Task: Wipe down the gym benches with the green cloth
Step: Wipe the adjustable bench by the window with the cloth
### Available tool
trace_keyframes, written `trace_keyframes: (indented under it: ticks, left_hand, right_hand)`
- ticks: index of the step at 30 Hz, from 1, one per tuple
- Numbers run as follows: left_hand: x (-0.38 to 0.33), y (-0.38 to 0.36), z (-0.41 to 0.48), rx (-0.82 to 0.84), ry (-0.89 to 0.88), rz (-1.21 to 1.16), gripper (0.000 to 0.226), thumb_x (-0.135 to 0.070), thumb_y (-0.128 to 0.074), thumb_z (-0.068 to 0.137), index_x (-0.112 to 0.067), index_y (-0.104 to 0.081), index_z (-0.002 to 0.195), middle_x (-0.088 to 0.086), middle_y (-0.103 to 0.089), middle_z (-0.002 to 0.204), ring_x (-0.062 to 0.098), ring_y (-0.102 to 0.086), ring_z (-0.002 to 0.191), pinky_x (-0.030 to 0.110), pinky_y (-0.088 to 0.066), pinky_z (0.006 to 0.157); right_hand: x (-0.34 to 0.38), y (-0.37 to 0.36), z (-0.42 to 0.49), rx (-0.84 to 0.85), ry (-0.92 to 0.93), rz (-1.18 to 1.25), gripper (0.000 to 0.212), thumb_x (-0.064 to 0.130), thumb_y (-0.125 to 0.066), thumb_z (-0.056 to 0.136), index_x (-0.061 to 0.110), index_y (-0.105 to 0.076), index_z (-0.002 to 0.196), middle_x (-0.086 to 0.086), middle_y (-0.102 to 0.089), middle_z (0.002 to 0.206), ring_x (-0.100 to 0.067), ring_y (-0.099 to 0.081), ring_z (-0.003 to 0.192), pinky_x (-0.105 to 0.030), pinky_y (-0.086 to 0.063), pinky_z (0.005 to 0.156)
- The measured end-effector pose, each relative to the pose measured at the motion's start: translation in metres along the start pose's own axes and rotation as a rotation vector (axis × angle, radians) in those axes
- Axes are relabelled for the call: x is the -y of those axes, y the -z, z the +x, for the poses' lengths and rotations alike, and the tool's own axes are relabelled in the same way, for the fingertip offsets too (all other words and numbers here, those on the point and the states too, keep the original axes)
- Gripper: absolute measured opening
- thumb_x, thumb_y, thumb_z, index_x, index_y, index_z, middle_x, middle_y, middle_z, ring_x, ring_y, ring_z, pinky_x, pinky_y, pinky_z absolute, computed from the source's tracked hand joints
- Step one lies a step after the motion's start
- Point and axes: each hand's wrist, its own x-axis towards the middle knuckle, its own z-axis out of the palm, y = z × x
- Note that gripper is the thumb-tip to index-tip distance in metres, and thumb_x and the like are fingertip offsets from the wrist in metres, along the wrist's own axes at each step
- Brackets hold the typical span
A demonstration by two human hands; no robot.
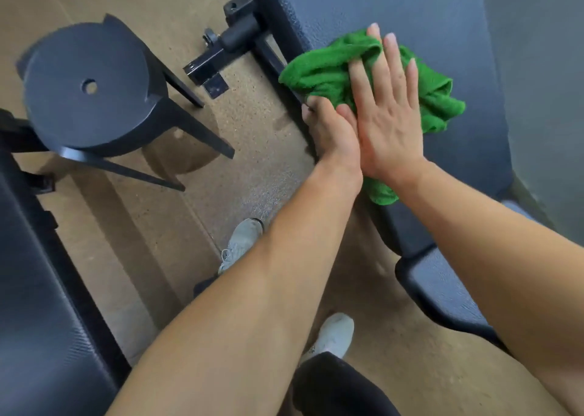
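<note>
Both arms reach forward, nearly straight. The right hand (388, 109) lies flat, fingers straight and spread, pressing the green cloth (319, 71) onto the gym bench (442, 20) pad. The left hand (328, 131) sits tight against it at the pad's left edge, fingers curled over that edge, gripping the pad, it seems, though the fingertips are hidden. The cloth is bunched and wrinkled bright terry, one end reaching the left edge, another tail showing below the wrists.

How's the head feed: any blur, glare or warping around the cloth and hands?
Head view: soft, even light, no glare on the bench; cloth, left hand and right hand fairly sharp; stool slightly soft; wide-angle bows the bench edges.
</note>
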Motion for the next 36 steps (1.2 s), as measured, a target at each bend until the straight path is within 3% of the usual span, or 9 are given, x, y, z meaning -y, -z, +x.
trace_keyframes:
  ticks: [4,8,12,17,23,28,30,33,36]
  left_hand:
    - [0.023,0.013,-0.011,0.029,0.046,0.003,0.056,-0.047,-0.032,0.103,-0.016,-0.040,0.149,0.003,-0.048,0.148,0.012,-0.052,0.129,0.027,-0.041,0.109]
    - [0.026,0.010,-0.023,0.041,0.169,-0.072,0.052,-0.038,-0.027,0.106,-0.006,-0.048,0.140,0.011,-0.053,0.143,0.022,-0.053,0.130,0.034,-0.040,0.112]
    - [-0.039,-0.003,-0.009,-0.028,0.043,0.063,0.066,-0.051,-0.038,0.082,-0.009,-0.054,0.130,0.013,-0.058,0.135,0.026,-0.058,0.120,0.044,-0.044,0.108]
    - [-0.093,-0.016,0.016,0.014,-0.115,0.098,0.068,-0.054,-0.030,0.098,-0.026,-0.011,0.157,0.008,-0.031,0.159,0.020,-0.033,0.145,0.042,-0.027,0.119]
    - [-0.030,0.001,0.000,-0.001,0.039,0.084,0.068,-0.055,-0.043,0.089,-0.012,-0.047,0.141,0.010,-0.058,0.138,0.020,-0.061,0.119,0.035,-0.050,0.103]
    - [-0.093,-0.021,0.003,-0.062,0.017,0.113,0.058,-0.047,-0.044,0.081,-0.002,-0.053,0.117,0.024,-0.059,0.129,0.033,-0.061,0.115,0.043,-0.049,0.102]
    - [-0.137,-0.032,0.023,-0.071,-0.090,0.097,0.067,-0.047,-0.041,0.084,0.004,-0.045,0.125,0.031,-0.049,0.134,0.039,-0.054,0.121,0.046,-0.046,0.104]
    - [-0.167,-0.037,0.029,-0.055,-0.164,0.151,0.071,-0.052,-0.035,0.093,-0.013,-0.023,0.151,0.018,-0.043,0.149,0.029,-0.043,0.137,0.047,-0.034,0.115]
    - [-0.140,-0.024,0.019,-0.009,-0.151,0.142,0.072,-0.052,-0.036,0.097,-0.017,-0.016,0.156,0.012,-0.040,0.154,0.021,-0.040,0.140,0.031,-0.037,0.114]
  right_hand:
    - [0.000,-0.008,-0.034,0.010,-0.045,0.002,0.059,0.046,-0.027,0.103,0.010,-0.032,0.149,-0.016,-0.017,0.163,-0.035,-0.014,0.151,-0.053,-0.015,0.120]
    - [-0.004,-0.009,-0.054,0.061,-0.056,0.007,0.054,0.044,-0.033,0.102,0.010,-0.035,0.144,-0.016,-0.016,0.164,-0.037,-0.012,0.151,-0.055,-0.013,0.120]
    - [0.012,0.008,0.016,0.014,-0.050,0.045,0.052,0.041,-0.034,0.102,0.009,-0.038,0.142,-0.016,-0.014,0.164,-0.037,-0.010,0.151,-0.056,-0.013,0.120]
    - [0.035,0.024,0.099,-0.083,-0.050,0.026,0.055,0.041,-0.027,0.104,0.009,-0.039,0.147,-0.016,-0.022,0.162,-0.035,-0.016,0.151,-0.054,-0.016,0.119]
    - [0.018,0.005,0.005,0.029,-0.029,0.021,0.052,0.041,-0.041,0.103,0.013,-0.032,0.146,-0.015,-0.016,0.164,-0.035,-0.013,0.151,-0.053,-0.014,0.119]
    - [0.033,0.016,0.067,0.006,-0.054,0.020,0.047,0.042,-0.043,0.103,0.011,-0.039,0.139,-0.016,-0.016,0.164,-0.037,-0.012,0.151,-0.058,-0.015,0.118]
    - [0.047,0.029,0.124,-0.051,-0.038,0.039,0.050,0.044,-0.031,0.104,0.011,-0.042,0.140,-0.015,-0.022,0.162,-0.037,-0.015,0.151,-0.057,-0.016,0.118]
    - [0.057,0.041,0.162,-0.079,-0.014,0.028,0.055,0.045,-0.024,0.104,0.014,-0.038,0.147,-0.012,-0.018,0.164,-0.033,-0.014,0.152,-0.054,-0.016,0.120]
    - [0.050,0.032,0.127,-0.097,-0.027,0.034,0.049,0.042,-0.036,0.105,0.013,-0.041,0.144,-0.013,-0.022,0.163,-0.033,-0.019,0.151,-0.053,-0.020,0.119]
